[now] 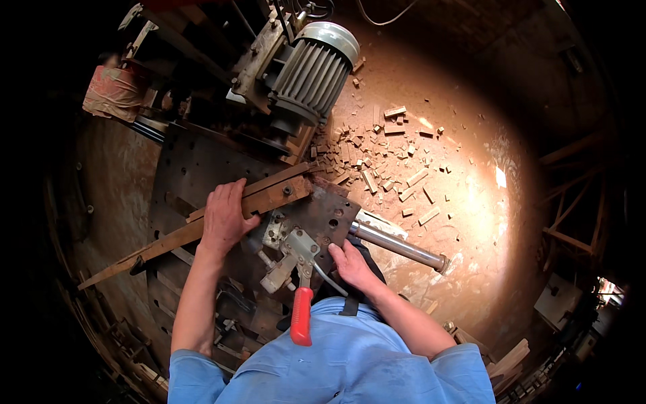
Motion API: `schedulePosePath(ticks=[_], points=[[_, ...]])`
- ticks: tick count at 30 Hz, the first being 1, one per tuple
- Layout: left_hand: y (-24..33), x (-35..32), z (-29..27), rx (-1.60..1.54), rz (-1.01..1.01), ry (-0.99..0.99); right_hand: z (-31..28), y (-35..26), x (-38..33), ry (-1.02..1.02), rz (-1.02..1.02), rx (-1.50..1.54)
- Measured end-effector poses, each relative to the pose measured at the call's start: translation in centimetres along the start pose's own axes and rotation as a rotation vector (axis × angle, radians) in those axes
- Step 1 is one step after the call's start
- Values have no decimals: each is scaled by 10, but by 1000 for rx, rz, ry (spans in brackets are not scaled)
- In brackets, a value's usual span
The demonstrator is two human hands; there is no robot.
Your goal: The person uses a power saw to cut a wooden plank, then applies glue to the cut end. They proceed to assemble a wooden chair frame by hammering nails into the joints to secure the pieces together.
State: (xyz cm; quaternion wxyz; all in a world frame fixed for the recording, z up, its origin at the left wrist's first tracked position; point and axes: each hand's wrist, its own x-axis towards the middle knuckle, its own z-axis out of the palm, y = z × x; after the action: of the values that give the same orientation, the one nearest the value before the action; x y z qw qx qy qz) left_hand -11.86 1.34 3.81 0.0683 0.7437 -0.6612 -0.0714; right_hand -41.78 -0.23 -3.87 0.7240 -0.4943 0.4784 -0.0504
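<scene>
My left hand [226, 214] is wrapped over a narrow wooden strip [272, 179], which lies along a longer wooden bar [171, 241]. A bolt shows near that bar's right end. The strip's far end reaches under the motor side of the machine. At the near right edge of the drilled metal plate [342, 207], my right hand [352, 265] grips the plate's edge, thumb on top; its other fingers are partly hidden. Between my arms sits a toggle clamp [300, 246] with a red handle [301, 316] pointing toward my body.
A finned grey motor [315, 73] stands over the plate's far side. Wood offcuts [387, 165] lie scattered on the floor beyond. A round steel bar [400, 248] juts out to the right. A person in a reddish garment [116, 91] is at the far left.
</scene>
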Motion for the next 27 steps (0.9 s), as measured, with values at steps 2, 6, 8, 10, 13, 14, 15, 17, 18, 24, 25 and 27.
schedulePosePath(ticks=[2, 6, 8, 10, 13, 14, 15, 17, 18, 24, 25, 27], points=[[1, 1, 0, 4, 4, 10, -1, 5, 1, -5, 10, -4], [2, 0, 0, 4, -2, 18, 0, 2, -1, 5, -29, 2], [2, 1, 0, -2, 8, 25, 0, 6, 1, 17, -74, -6], [0, 1, 1, -4, 23, 29, 1, 7, 2, 23, -101, -3], [-1, 0, 1, 1, 33, 31, 1, 0, 0, 20, -101, 9], [-1, 0, 1, 2, 34, 29, 0, -4, -1, 17, -90, 9], [-2, -1, 1, 4, 36, 27, 1, -6, -2, 14, -78, 8], [-2, 0, 1, -1, 47, 31, 1, -1, -1, 14, -70, 13], [-3, 1, 1, -4, 54, 37, 2, 3, 1, 14, -66, 15], [-6, -1, 3, 21, 82, 69, 5, 12, 7, 0, -96, 21], [-7, -1, 3, 26, 86, 72, 5, 11, 7, -4, -95, 25], [-7, -1, 2, 28, 95, 76, 5, 8, 7, -12, -93, 32]])
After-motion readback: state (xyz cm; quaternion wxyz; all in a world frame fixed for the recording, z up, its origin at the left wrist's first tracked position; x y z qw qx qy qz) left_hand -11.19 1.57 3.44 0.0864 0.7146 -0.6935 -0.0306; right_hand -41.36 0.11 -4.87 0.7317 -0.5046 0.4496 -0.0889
